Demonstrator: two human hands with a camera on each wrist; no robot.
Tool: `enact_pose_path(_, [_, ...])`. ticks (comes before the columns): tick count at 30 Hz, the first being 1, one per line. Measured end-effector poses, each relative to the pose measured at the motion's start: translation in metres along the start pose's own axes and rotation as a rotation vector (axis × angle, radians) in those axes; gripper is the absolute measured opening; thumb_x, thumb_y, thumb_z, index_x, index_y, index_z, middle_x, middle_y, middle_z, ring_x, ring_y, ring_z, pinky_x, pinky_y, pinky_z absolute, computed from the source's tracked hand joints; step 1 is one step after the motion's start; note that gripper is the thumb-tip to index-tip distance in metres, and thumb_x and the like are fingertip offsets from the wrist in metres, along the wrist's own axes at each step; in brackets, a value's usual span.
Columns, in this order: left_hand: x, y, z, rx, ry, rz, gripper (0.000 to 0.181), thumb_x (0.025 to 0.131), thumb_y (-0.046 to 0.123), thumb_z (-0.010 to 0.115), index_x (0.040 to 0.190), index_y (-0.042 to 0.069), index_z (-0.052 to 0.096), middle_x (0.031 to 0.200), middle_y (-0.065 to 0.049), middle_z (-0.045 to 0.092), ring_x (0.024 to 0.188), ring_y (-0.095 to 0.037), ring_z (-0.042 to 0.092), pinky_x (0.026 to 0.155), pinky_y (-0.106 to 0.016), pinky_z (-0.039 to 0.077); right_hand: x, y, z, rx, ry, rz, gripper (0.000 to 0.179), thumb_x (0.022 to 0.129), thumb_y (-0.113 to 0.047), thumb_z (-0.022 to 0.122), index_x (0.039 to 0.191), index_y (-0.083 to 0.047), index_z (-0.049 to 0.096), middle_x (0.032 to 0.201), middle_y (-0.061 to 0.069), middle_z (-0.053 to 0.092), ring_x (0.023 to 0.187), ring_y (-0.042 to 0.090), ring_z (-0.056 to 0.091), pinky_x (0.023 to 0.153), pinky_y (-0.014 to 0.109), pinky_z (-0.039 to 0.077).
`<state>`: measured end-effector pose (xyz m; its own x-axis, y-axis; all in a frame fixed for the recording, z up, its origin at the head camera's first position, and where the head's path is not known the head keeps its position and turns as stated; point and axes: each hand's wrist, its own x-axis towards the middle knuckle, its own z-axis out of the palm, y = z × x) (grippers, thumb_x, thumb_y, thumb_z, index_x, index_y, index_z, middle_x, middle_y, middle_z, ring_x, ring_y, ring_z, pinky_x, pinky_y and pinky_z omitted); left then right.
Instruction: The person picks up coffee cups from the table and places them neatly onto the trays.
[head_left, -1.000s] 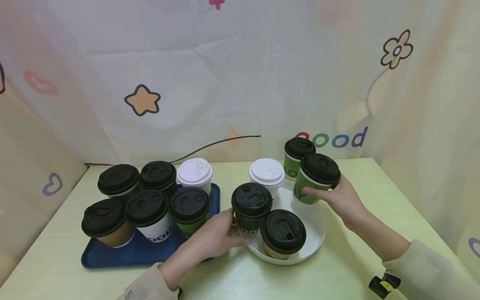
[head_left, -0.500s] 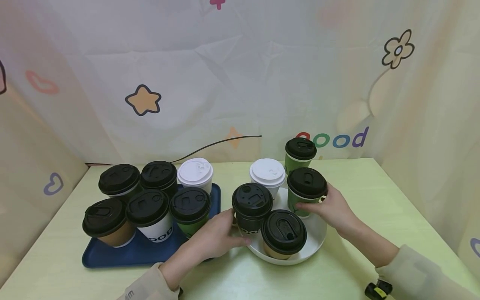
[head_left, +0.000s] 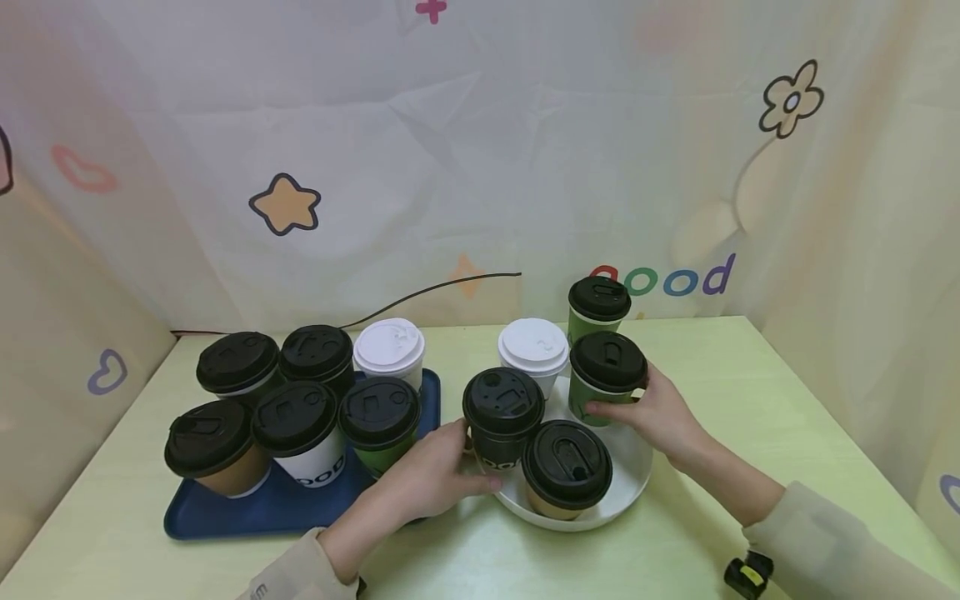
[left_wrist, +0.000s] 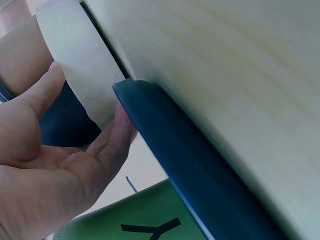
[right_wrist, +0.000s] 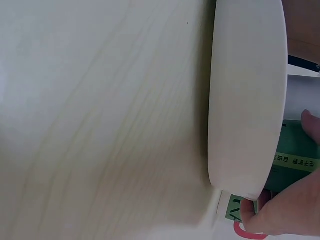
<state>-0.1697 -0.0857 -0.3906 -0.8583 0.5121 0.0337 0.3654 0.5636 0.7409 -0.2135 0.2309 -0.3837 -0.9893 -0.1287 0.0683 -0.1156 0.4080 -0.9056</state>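
My right hand (head_left: 660,412) grips a green paper coffee cup (head_left: 581,396) with a black lid, thumb across its front. The cup stands upright over the back right of the round white plate (head_left: 633,467). In the right wrist view, the plate's wall (right_wrist: 247,100) partly hides this green cup (right_wrist: 290,152). At the plate's left edge, my left hand (head_left: 431,471) rests its spread fingers and thumb against the rim, beside a black cup (head_left: 498,442). The left wrist view has the fingers (left_wrist: 117,142) between the plate's wall (left_wrist: 82,55) and the blue tray's edge.
Also on the plate are a brown cup (head_left: 566,471) and a white-lidded cup (head_left: 534,346). Another green cup (head_left: 597,304) stands behind. To the left, a blue tray (head_left: 247,517) carries several lidded cups, one green (head_left: 378,421) near my left hand.
My right hand has brought the green cup left and down toward the plate, from a tilt to upright, then slightly farther back. The left hand has stayed at the plate's rim.
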Motion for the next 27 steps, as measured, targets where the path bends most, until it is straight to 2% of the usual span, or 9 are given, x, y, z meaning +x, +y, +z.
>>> enact_pose_path(7, [0.001, -0.001, 0.0, -0.001, 0.007, 0.005, 0.049, 0.088, 0.027, 0.085, 0.127, 0.01, 0.061, 0.122, -0.01, 0.068, 0.116, -0.031, 0.064, 0.096, -0.049, 0.052, 0.004, 0.005, -0.003, -0.019, -0.027, -0.017, 0.088, 0.081, -0.015, 0.09, 0.151, -0.001, 0.038, 0.143, 0.024, 0.049, 0.136, 0.039, 0.041, 0.112, 0.061, 0.032])
enact_pose_path(10, [0.001, -0.001, 0.0, -0.002, 0.006, 0.009, 0.049, 0.087, 0.027, 0.085, 0.127, 0.011, 0.061, 0.122, -0.009, 0.069, 0.116, -0.03, 0.064, 0.096, -0.049, 0.052, 0.005, 0.011, -0.014, 0.027, -0.144, -0.031, 0.09, 0.082, -0.009, 0.085, 0.154, -0.001, 0.032, 0.148, 0.026, 0.042, 0.141, 0.043, 0.032, 0.114, 0.067, 0.025])
enact_pose_path(14, [0.001, -0.001, 0.001, -0.012, 0.001, 0.016, 0.049, 0.087, 0.027, 0.085, 0.127, 0.012, 0.061, 0.123, -0.009, 0.068, 0.118, -0.029, 0.064, 0.097, -0.049, 0.052, 0.011, 0.019, -0.038, 0.143, -0.382, -0.011, 0.092, 0.083, 0.006, 0.065, 0.159, 0.003, 0.013, 0.16, 0.03, 0.02, 0.148, 0.049, 0.012, 0.114, 0.074, 0.009])
enact_pose_path(16, [0.001, -0.001, 0.001, -0.015, -0.001, 0.017, 0.05, 0.087, 0.027, 0.085, 0.128, 0.012, 0.061, 0.124, -0.009, 0.068, 0.118, -0.029, 0.064, 0.098, -0.049, 0.052, 0.015, 0.022, -0.049, 0.181, -0.433, 0.019, 0.09, 0.083, 0.01, 0.054, 0.159, 0.006, 0.006, 0.162, 0.032, 0.012, 0.149, 0.051, 0.008, 0.115, 0.072, 0.01])
enact_pose_path(18, [0.0, -0.001, 0.001, -0.017, -0.003, 0.012, 0.05, 0.087, 0.027, 0.085, 0.128, 0.012, 0.061, 0.124, -0.008, 0.068, 0.117, -0.03, 0.064, 0.097, -0.049, 0.052, 0.02, 0.025, -0.056, 0.201, -0.413, 0.058, 0.084, 0.086, 0.011, 0.047, 0.158, 0.008, 0.005, 0.162, 0.034, 0.011, 0.149, 0.05, 0.013, 0.118, 0.064, 0.017])
enact_pose_path(20, [0.0, -0.001, 0.001, -0.019, -0.003, 0.005, 0.05, 0.087, 0.027, 0.085, 0.128, 0.012, 0.061, 0.123, -0.008, 0.068, 0.117, -0.03, 0.064, 0.097, -0.049, 0.052, 0.026, 0.029, -0.058, 0.211, -0.328, 0.1, 0.072, 0.094, 0.009, 0.043, 0.157, 0.012, 0.008, 0.16, 0.036, 0.015, 0.143, 0.045, 0.032, 0.115, 0.052, 0.035])
enact_pose_path(22, [-0.001, -0.001, 0.001, -0.021, -0.001, 0.004, 0.05, 0.087, 0.027, 0.085, 0.127, 0.011, 0.061, 0.123, -0.009, 0.068, 0.116, -0.03, 0.064, 0.096, -0.049, 0.052, 0.031, 0.033, -0.058, 0.215, -0.23, 0.142, 0.067, 0.099, 0.005, 0.046, 0.156, 0.014, 0.011, 0.157, 0.037, 0.021, 0.129, 0.032, 0.051, 0.106, 0.038, 0.048])
enact_pose_path(25, [-0.001, -0.001, 0.001, -0.025, -0.001, 0.006, 0.05, 0.087, 0.027, 0.086, 0.127, 0.01, 0.061, 0.122, -0.009, 0.069, 0.116, -0.03, 0.065, 0.096, -0.048, 0.053, 0.039, 0.037, -0.056, 0.222, -0.126, 0.177, 0.067, 0.103, -0.003, 0.053, 0.154, 0.017, 0.015, 0.153, 0.038, 0.026, 0.106, 0.011, 0.061, 0.092, 0.027, 0.055])
enact_pose_path(27, [-0.001, -0.002, 0.001, -0.02, 0.0, 0.01, 0.051, 0.087, 0.028, 0.086, 0.127, 0.01, 0.061, 0.121, -0.008, 0.069, 0.115, -0.03, 0.065, 0.096, -0.048, 0.053, 0.045, 0.039, -0.053, 0.216, -0.096, 0.172, 0.068, 0.102, -0.004, 0.055, 0.153, 0.017, 0.016, 0.152, 0.037, 0.028, 0.101, 0.008, 0.059, 0.088, 0.023, 0.055])
